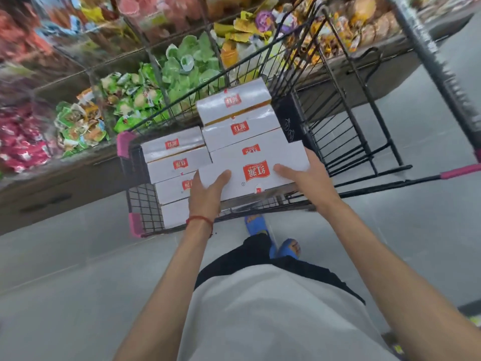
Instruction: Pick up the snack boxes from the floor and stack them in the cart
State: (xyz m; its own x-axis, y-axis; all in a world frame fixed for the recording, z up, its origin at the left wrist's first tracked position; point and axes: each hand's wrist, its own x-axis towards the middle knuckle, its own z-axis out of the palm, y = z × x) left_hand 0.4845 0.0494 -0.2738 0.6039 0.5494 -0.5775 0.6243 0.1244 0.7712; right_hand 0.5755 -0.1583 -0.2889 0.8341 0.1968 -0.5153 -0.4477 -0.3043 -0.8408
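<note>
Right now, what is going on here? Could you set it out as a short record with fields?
place: shop aisle, wire cart beside bins of wrapped snacks
held item: white box with a red logo, above the cart's near side
hands: left hand grips the box's left end, right hand its right end, thumbs on top
already in cart: left stack of like boxes, lower; right stack, higher
unclear: whether the held box rests on a stack
</note>
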